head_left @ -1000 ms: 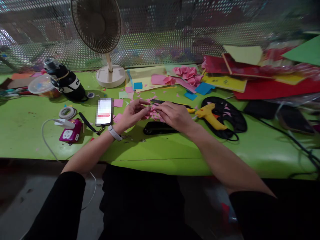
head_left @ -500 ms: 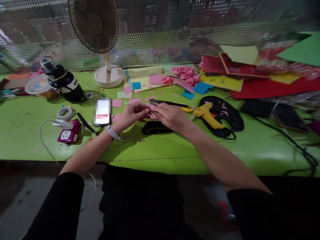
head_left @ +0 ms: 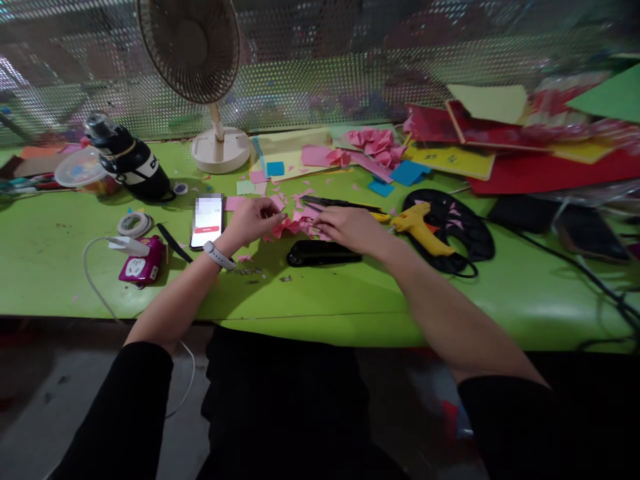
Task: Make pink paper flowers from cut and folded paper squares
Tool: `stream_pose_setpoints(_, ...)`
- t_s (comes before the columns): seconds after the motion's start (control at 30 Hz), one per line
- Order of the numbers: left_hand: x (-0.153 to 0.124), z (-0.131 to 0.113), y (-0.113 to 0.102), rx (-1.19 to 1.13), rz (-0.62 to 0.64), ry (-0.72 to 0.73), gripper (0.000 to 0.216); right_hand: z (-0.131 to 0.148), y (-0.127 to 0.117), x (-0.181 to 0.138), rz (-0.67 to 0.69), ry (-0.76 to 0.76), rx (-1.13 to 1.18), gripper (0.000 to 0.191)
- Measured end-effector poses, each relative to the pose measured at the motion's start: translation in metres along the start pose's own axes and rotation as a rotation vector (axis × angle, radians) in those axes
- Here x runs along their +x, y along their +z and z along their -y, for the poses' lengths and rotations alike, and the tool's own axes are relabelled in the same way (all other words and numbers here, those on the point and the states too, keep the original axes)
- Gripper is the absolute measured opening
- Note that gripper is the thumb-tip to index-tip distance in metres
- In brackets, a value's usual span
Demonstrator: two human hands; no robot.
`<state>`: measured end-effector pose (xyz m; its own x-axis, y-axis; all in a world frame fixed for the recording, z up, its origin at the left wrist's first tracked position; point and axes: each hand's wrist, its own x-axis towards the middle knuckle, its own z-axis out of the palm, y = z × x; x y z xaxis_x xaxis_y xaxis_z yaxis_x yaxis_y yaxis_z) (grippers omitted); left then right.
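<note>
Perforated metal screen (head_left: pixel 320 80) across twelve o'clock, pale glints of light through its holes at ten, glossy green tabletop (head_left: pixel 300 297) from nine to three, dim grey floor (head_left: pixel 70 393) at eight

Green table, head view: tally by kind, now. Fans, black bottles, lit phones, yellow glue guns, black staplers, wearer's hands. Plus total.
Fan: 1
Black bottle: 1
Lit phone: 1
Yellow glue gun: 1
Black stapler: 1
Hands: 2 (left hand, right hand)
Total: 7
</note>
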<state>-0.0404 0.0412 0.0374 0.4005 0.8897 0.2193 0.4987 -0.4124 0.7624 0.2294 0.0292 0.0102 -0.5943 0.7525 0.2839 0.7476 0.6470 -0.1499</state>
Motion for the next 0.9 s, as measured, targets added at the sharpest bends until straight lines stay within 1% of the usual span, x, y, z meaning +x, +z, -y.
stream_pose_setpoints(0.1,0.000,0.004,-0.002,0.185,0.103,0.010,0.035,-0.009,0.003,0.001,0.076,0.007,0.048,0.020)
stream_pose_setpoints(0.2,-0.001,0.007,0.004,0.332,0.103,0.047,0.035,-0.014,0.006,0.002,0.090,0.007,0.088,0.019)
stream_pose_setpoints(0.23,-0.001,0.008,0.006,0.365,0.100,0.050,0.033,-0.015,0.007,0.001,0.091,0.010,0.090,0.019)
stream_pose_setpoints(0.37,-0.002,0.012,0.014,0.446,0.092,0.026,0.011,-0.018,0.008,0.001,0.084,0.012,0.080,0.018)
stream_pose_setpoints(0.47,-0.002,0.015,0.016,0.447,0.061,0.027,0.011,-0.019,0.006,0.000,0.044,0.020,0.084,0.018)
stream_pose_setpoints(0.6,-0.002,0.013,0.015,0.386,-0.004,0.066,0.013,-0.011,0.003,0.001,-0.090,0.072,0.133,0.023)
stream_pose_setpoints(0.7,-0.004,0.008,0.016,0.340,-0.049,0.099,0.016,-0.001,0.002,0.001,-0.168,0.070,0.190,0.028)
stream_pose_setpoints(0.77,-0.005,0.005,0.017,0.317,-0.074,0.133,0.018,0.004,0.003,0.002,-0.190,0.074,0.211,0.032)
stream_pose_setpoints(0.9,-0.007,0.001,0.020,0.247,-0.131,0.194,0.015,0.005,0.005,0.004,-0.165,0.102,0.270,0.039)
